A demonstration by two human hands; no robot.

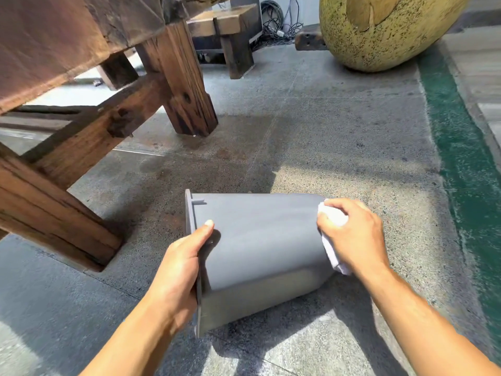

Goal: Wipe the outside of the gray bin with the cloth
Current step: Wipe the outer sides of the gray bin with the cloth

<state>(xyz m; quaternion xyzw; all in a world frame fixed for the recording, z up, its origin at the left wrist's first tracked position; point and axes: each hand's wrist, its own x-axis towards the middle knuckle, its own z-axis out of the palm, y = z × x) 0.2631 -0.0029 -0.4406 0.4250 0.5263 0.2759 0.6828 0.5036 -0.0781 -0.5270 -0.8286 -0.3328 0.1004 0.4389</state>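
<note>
The gray bin [260,240] lies on its side above the concrete floor, its rim to the left and its base to the right. My left hand [176,270] grips the rim, thumb on the outer wall and fingers hidden inside. My right hand [355,234] presses a white cloth [334,221] against the bin's base end at the right; part of the cloth hangs out below my palm.
A heavy wooden table's legs and braces [187,85] stand at the left and behind the bin. A large speckled yellow sculpture [379,31] sits at the back right. A green painted strip [461,147] runs along the right. Cables [279,20] lie at the back.
</note>
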